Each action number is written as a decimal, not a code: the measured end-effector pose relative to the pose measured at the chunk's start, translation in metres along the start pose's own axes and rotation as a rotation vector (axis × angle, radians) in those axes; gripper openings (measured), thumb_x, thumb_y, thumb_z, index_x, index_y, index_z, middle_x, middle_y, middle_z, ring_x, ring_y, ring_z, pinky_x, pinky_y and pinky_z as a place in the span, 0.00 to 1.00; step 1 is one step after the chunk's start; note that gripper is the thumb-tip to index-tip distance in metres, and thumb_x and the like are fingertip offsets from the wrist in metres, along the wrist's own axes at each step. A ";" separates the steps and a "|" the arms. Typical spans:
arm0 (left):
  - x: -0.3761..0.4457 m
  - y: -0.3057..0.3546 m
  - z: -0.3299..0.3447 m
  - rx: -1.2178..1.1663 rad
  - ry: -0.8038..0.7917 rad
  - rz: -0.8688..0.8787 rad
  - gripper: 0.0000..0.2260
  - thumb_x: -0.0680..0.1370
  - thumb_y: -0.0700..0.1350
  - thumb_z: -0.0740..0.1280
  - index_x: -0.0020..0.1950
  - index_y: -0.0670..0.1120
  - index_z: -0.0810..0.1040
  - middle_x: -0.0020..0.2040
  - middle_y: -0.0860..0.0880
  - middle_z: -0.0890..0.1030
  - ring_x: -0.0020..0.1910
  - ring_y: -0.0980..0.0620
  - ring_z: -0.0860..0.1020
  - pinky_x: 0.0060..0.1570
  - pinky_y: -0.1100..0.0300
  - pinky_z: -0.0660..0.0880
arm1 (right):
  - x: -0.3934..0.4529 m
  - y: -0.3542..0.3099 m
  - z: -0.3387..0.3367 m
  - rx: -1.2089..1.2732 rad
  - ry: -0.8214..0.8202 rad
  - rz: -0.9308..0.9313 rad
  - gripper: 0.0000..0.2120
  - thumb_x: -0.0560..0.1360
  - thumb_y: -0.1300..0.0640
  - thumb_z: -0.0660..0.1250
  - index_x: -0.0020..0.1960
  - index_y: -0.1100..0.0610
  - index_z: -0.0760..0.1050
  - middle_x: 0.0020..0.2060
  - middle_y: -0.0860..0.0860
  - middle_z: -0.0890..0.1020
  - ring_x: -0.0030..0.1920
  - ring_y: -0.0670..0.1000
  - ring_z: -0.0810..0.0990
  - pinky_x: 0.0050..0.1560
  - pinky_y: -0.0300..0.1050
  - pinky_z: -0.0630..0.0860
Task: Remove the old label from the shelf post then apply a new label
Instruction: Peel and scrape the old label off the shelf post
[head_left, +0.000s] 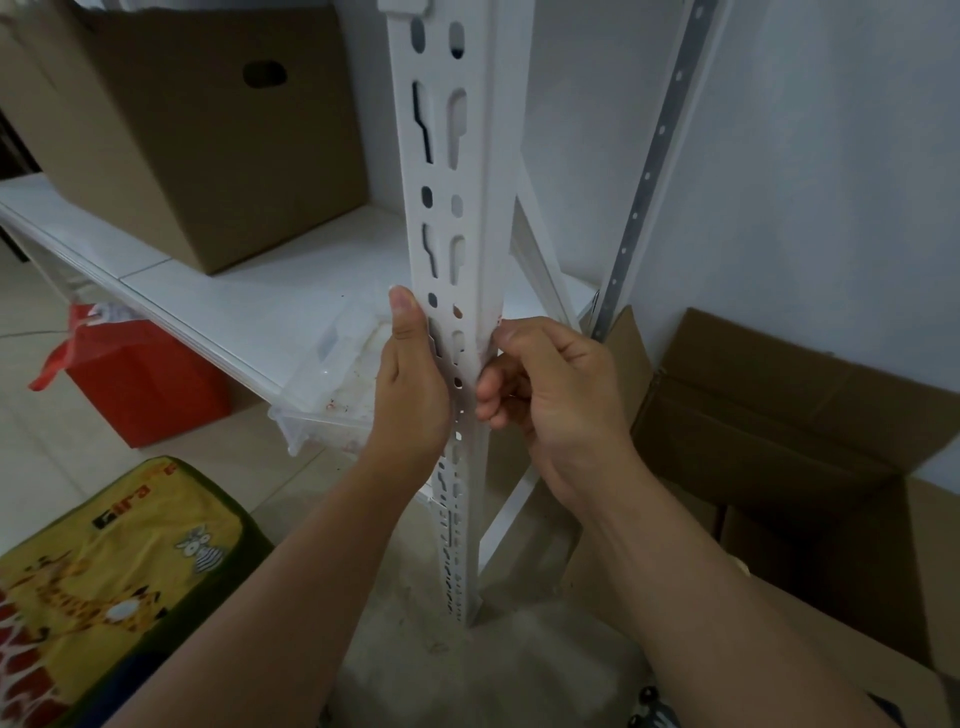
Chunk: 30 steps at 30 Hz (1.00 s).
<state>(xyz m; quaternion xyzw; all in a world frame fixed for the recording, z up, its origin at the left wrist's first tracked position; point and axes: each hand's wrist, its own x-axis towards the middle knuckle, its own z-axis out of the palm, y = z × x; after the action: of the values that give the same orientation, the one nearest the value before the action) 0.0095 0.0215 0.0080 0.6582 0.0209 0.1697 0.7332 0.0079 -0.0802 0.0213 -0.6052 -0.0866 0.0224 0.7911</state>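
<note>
The white slotted shelf post (452, 218) is seen rising upright through the middle of the view, and both hands are brought to it at the level of the white shelf (249, 291), one on each side. The left hand (410, 384) is laid against the post's left edge with the thumb stretched straight up along the metal and the fingers wrapped behind it, out of sight; this hold is judged to be a bracing one, so that the post is kept from flexing while the other side is worked on. The right hand (550, 384) is set against the post's right corner with its fingers curled tightly inward, and the fingertips are pressed to the corner where a small pale scrap with traces of red, probably the label (493, 325), is just visible above the knuckles. Whether that scrap is pinched between thumb and finger or merely scraped by a nail cannot be told, as the contact is hidden by the hand itself. The stage reached, peeling or pressing down, cannot be told either. A cardboard box (197, 135) is stood on the shelf, a clear plastic tub (332, 364) is tucked beneath it, and a red bag (140, 384) is left on the floor.
</note>
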 end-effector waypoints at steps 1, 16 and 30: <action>0.000 0.000 0.000 -0.004 0.006 -0.005 0.29 0.84 0.54 0.41 0.38 0.48 0.77 0.25 0.53 0.79 0.28 0.61 0.80 0.31 0.72 0.74 | 0.000 0.000 0.000 0.003 0.002 0.001 0.11 0.77 0.62 0.63 0.37 0.58 0.78 0.26 0.56 0.78 0.25 0.53 0.75 0.26 0.42 0.74; -0.002 0.003 0.002 -0.004 0.028 -0.018 0.28 0.83 0.56 0.42 0.39 0.49 0.78 0.26 0.54 0.80 0.29 0.61 0.80 0.33 0.72 0.74 | 0.001 -0.002 0.002 0.001 0.025 0.078 0.09 0.77 0.61 0.62 0.42 0.63 0.78 0.26 0.57 0.77 0.26 0.53 0.75 0.27 0.42 0.74; -0.002 0.002 0.004 -0.041 0.051 -0.021 0.29 0.84 0.56 0.43 0.37 0.50 0.78 0.26 0.53 0.80 0.29 0.61 0.80 0.32 0.71 0.75 | 0.004 -0.004 0.005 0.079 0.041 0.134 0.10 0.77 0.60 0.63 0.37 0.60 0.76 0.25 0.57 0.76 0.24 0.52 0.73 0.25 0.41 0.72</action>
<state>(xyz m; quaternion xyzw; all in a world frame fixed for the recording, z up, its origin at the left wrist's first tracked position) 0.0085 0.0174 0.0099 0.6383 0.0429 0.1790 0.7474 0.0102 -0.0760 0.0270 -0.5783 -0.0286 0.0663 0.8126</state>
